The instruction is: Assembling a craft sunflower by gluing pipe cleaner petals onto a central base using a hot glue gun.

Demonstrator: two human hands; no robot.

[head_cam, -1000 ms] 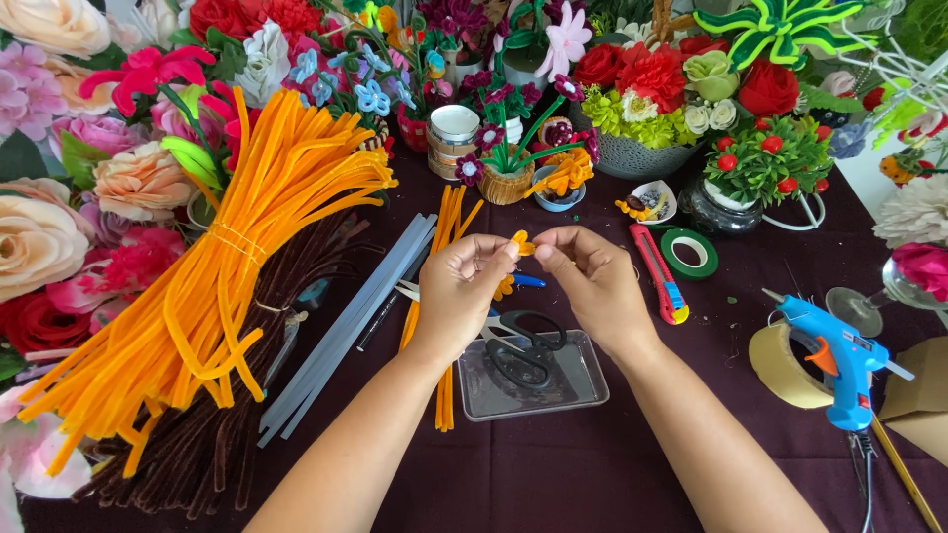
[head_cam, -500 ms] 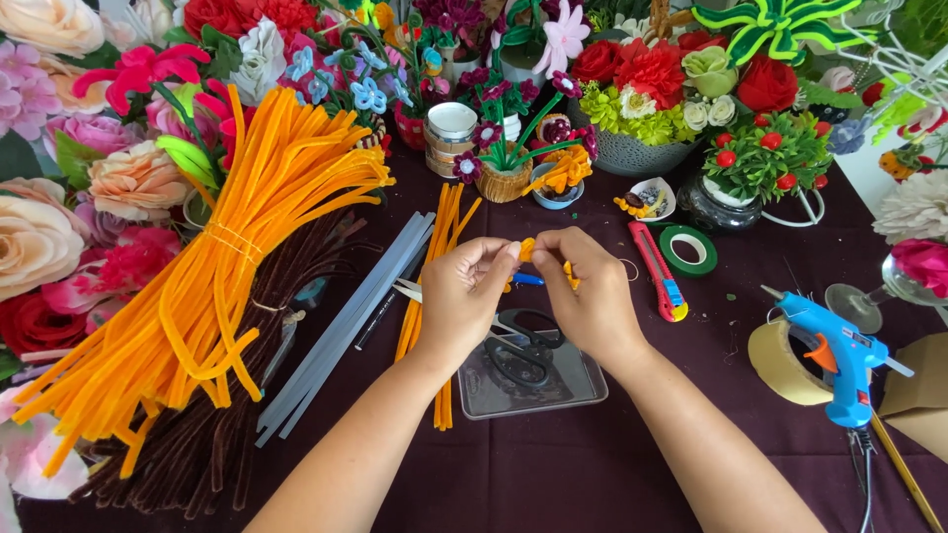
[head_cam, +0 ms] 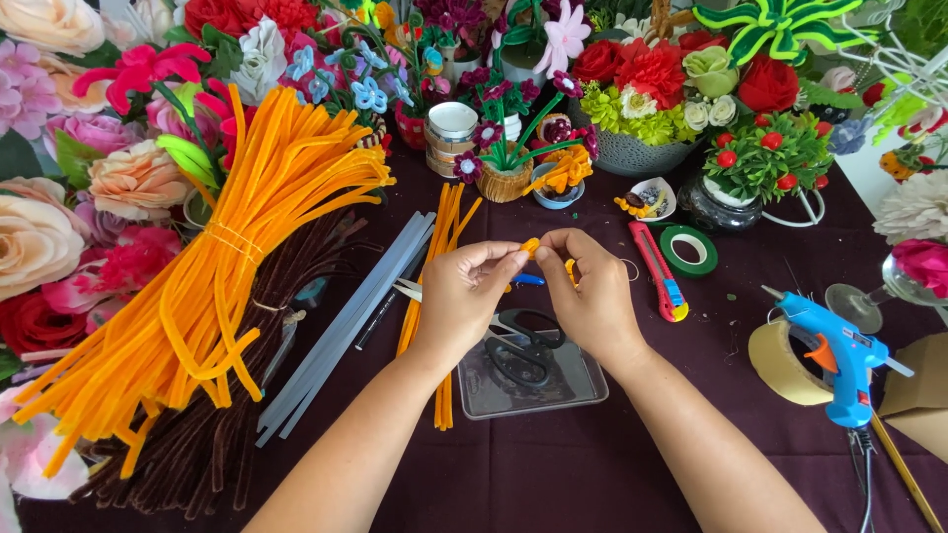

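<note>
Orange pipe-cleaner piece (head_cam: 531, 246) now pinched closer between your left hand (head_cam: 464, 296) and right hand (head_cam: 590, 294) fingers; hands drifted slightly nearer, twisting continues above scissors (head_cam: 523, 345).

Bright, even light; sharp, soft shadows.

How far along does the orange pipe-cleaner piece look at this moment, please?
Early. Both the left hand and right hand pinch one small bent orange pipe-cleaner piece, not yet any recognisable shape. A few loose orange stems lie ready, and the big tied orange pipe-cleaner bundle looks untouched.
</note>
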